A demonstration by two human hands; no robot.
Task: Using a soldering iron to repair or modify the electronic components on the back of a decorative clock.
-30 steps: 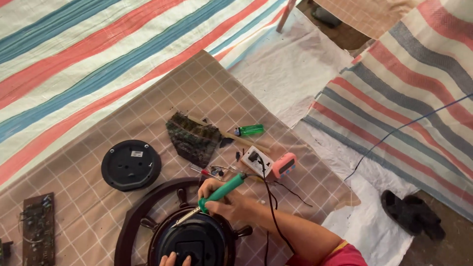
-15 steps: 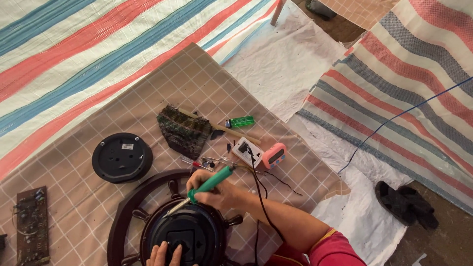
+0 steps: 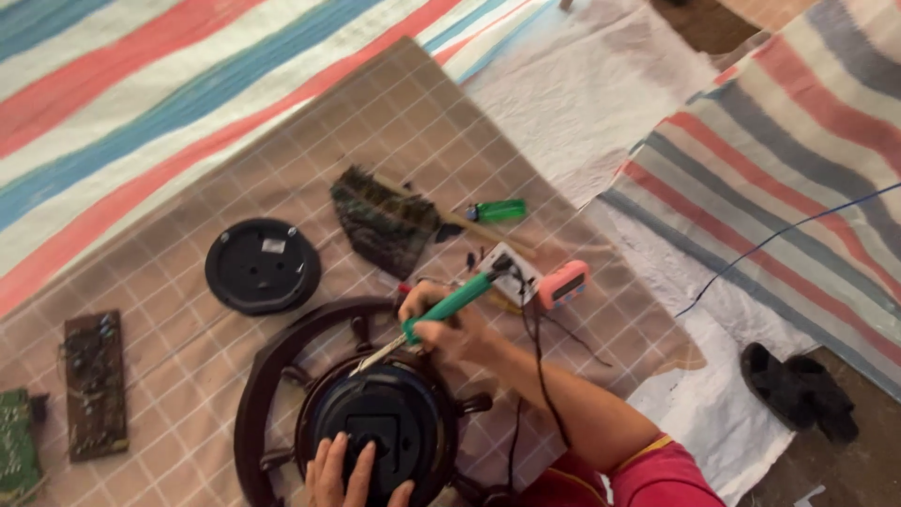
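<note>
Right hand (image 3: 441,324) is gripping a green-handled soldering iron (image 3: 441,313) like a pen, its metal tip touching the top edge of the round black motor housing (image 3: 380,427). That housing sits inside a dark ring-shaped frame with spokes (image 3: 258,394) on the tan checked mat (image 3: 394,113). Left hand (image 3: 352,474) lies flat on the housing, fingers spread, not gripping anything. A separate round black cover (image 3: 263,266) lies off to the left.
</note>
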